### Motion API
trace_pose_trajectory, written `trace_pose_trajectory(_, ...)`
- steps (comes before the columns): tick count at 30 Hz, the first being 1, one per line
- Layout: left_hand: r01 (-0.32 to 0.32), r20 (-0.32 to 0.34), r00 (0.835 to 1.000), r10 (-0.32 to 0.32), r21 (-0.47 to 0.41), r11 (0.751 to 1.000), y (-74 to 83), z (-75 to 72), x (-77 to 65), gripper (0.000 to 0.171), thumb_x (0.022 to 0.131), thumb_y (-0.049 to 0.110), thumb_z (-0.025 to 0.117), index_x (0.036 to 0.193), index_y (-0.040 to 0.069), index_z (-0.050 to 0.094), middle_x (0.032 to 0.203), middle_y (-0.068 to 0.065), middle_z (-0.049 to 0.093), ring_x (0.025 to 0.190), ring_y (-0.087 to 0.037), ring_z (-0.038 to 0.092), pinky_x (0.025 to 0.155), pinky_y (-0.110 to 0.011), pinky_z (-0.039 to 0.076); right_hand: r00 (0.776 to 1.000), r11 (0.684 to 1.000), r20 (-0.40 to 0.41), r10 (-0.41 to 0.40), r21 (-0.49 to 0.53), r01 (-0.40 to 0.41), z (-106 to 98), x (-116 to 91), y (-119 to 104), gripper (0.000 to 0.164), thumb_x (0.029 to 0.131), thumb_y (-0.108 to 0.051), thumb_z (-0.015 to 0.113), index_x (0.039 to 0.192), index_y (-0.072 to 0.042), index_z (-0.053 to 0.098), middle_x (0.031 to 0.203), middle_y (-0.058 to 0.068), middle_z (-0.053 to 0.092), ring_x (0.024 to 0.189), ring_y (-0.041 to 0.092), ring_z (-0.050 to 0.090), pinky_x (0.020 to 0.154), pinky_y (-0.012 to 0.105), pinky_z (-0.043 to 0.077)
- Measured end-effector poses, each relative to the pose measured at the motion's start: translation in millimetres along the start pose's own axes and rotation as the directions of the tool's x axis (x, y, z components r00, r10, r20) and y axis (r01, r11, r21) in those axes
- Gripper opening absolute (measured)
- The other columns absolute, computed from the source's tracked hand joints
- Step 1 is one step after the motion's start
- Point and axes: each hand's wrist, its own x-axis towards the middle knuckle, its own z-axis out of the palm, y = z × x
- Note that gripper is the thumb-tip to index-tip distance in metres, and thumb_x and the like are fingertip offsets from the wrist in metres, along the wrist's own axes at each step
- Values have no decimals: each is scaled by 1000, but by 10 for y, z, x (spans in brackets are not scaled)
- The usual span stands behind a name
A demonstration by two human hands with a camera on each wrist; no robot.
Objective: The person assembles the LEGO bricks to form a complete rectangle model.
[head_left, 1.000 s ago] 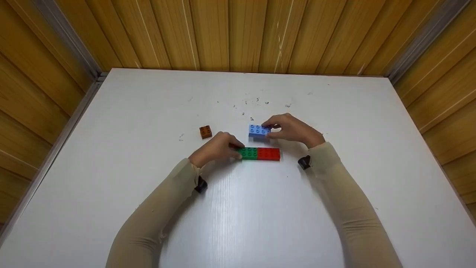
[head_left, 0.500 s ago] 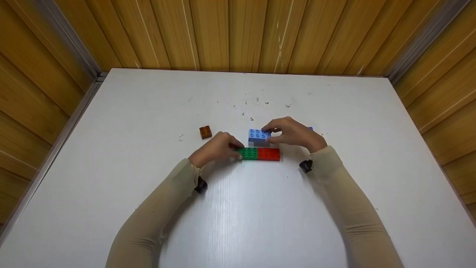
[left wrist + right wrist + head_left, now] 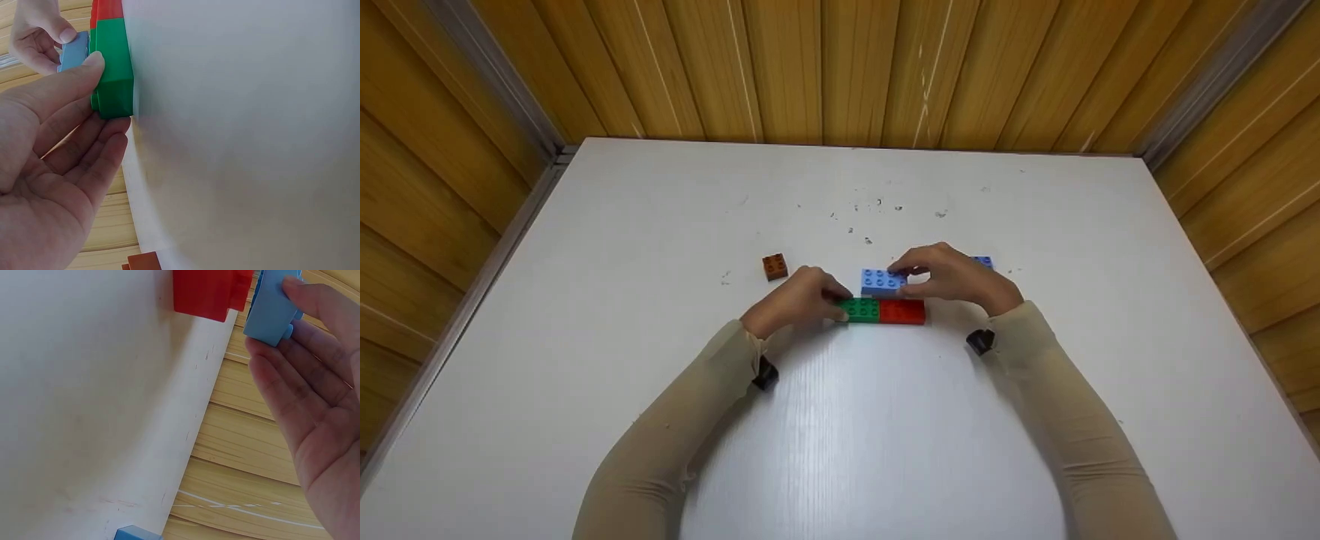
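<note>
A green block (image 3: 863, 308) and a red block (image 3: 902, 310) lie end to end on the table, studs up. My left hand (image 3: 801, 300) pinches the left end of the green block between thumb and fingers. In my right hand (image 3: 952, 276) a light blue block (image 3: 879, 281) is pinched by its right end, close over the far side of the row. The right wrist view shows this light blue block (image 3: 273, 309) just above the studs of the red block (image 3: 205, 292).
A small brown block (image 3: 775, 266) sits on the white table (image 3: 840, 450), beyond my left hand. Behind my right hand another blue block (image 3: 982, 262) is partly hidden. Wooden panels (image 3: 855, 71) stand past the far table edge.
My right hand has brought the light blue block nearer to me, toward the green and red row. The blue block behind that hand has come into view. My left hand has stayed put.
</note>
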Motion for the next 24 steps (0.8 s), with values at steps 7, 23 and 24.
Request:
trace_pose_trajectory(7,-1,2,1000,1,5,1000,0,3,-3,34,80,10,77,113,7,72,110,-5,72,102,-16,63,90,-31,53,999,999,6,-36,0,36,24,-29,4,36,87,-15,71,122,-7,67,119,10,67,109,28,64,95,43,51)
trace_pose_trajectory(23,5,1,1000,-5,27,1000,24,-8,-9,33,80,10,78,112,8,73,110,-5,72,102,-15,65,91,-32,52,997,998,15,-70,-2,70,67,-89,-53,34,87,-14,71,120,-6,67,118,10,68,108,27,64,94,42,51)
trace_pose_trajectory(24,7,1,1000,-7,27,1000,26,-9,-9,33,80,10,78,112,8,73,110,-5,72,102,-15,64,91,-32,52,998,998,17,-66,-3,66,70,-90,-56,34,87,-15,71,120,-6,67,118,10,67,108,27,64,94,42,51)
